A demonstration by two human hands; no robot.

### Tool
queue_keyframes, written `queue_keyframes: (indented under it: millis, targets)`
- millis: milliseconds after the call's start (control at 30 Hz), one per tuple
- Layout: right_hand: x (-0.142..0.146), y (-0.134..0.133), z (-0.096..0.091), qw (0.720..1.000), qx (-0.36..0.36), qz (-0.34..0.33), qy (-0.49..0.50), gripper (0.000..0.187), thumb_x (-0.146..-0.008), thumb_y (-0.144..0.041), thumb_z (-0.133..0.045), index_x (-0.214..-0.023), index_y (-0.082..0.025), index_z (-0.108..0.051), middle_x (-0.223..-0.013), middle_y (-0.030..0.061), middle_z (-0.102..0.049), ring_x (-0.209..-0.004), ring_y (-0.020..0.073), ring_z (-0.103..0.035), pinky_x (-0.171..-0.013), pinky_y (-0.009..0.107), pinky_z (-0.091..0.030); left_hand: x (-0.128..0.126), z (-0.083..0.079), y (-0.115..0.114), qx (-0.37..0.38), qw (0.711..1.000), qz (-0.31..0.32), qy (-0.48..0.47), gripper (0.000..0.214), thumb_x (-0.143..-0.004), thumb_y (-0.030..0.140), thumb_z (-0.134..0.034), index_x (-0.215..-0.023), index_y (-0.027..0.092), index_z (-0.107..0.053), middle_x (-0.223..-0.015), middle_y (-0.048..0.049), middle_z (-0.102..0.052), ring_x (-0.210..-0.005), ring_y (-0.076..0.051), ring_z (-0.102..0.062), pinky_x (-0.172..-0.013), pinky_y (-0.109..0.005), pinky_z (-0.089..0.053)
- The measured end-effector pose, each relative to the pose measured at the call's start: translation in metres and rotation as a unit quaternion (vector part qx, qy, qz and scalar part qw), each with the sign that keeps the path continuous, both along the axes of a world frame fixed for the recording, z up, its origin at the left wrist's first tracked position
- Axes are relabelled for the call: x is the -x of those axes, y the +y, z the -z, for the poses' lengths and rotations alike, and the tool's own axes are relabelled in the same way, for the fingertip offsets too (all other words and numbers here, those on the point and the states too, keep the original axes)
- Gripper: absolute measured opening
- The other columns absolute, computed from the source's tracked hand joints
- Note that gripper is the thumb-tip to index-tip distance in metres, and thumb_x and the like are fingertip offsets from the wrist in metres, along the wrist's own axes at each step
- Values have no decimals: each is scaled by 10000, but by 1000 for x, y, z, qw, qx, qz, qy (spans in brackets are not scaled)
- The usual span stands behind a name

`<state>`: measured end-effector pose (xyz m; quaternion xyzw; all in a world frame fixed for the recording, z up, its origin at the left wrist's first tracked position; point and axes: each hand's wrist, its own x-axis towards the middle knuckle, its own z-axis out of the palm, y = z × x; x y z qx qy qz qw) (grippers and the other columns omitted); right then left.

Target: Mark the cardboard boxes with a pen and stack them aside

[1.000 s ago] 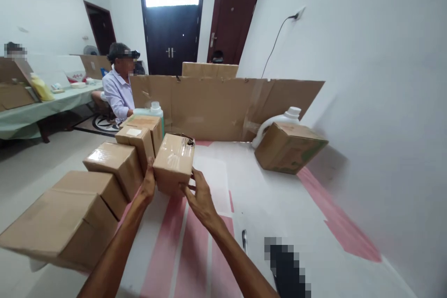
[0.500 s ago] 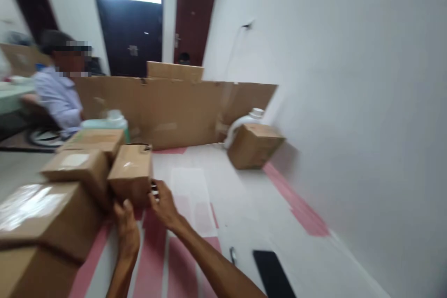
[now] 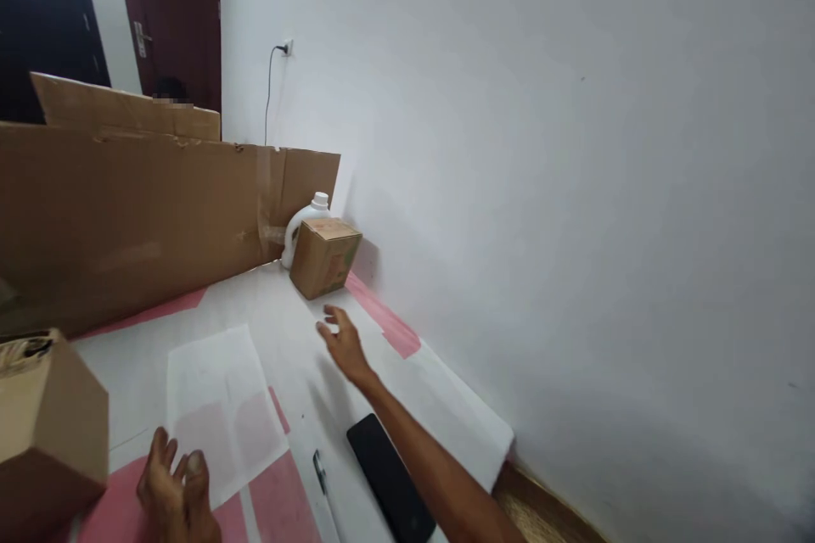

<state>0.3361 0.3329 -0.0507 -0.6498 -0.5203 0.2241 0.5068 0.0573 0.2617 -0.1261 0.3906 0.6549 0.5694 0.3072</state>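
Note:
My right hand (image 3: 344,344) reaches over the table with its fingers apart and nothing in them. Just beyond its fingertips stands a small cardboard box (image 3: 318,259), close to the wall. A white jug (image 3: 299,225) with a white cap stands behind that box, partly covered by it. Low in the view, my left hand (image 3: 175,488) is empty, its fingers loosely curled and apart. To its left sits another cardboard box (image 3: 70,424), cut off by the frame edge; a gap shows between hand and box.
A black phone (image 3: 391,479) lies under my right forearm, with a pen (image 3: 320,471) beside it. A translucent sheet (image 3: 216,356) covers part of the pink-and-white table. A tall cardboard panel (image 3: 140,204) borders the far side. The white wall (image 3: 541,187) bounds the right.
My view has swung right. Both hands have come away from the cardboard box they were touching on the left; my right hand has moved toward the box by the wall.

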Motion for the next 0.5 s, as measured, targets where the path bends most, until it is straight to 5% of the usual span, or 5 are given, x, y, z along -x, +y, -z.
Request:
queue_keyframes:
  millis: [233,400,500]
  targets:
    - [-135,93,-14,992,-3,117,48,757,-958,-455,-625,-1645,-199,-441,-1738,198,-415,-1608,365,-405,-1306,571,-355,-103,-72,59,-54,972,227,23,1003,-976,814,-447,-1709,143,-307,-1751,-254,-332,-1639,-425,-332,-1328,-699,-261]
    - [-172,152,-5,989,12,117,92,696,-978,-384,-740,-1612,-235,-495,-1752,159,-394,-1630,403,-343,-1325,679,-261,-199,-103,159,-91,949,297,63,1052,-971,828,-432,-1686,65,-326,-1754,-295,-321,-1677,-400,-264,-1368,-617,-206]
    - [-179,165,2,988,22,90,121,752,-882,-248,-731,-1599,-238,-504,-1703,130,-484,-1610,345,-397,-1346,590,-284,-246,-107,214,-111,937,323,81,1012,-993,787,-461,-1661,34,-360,-1751,-326,-302,-1688,-423,-215,-1364,-638,-188]
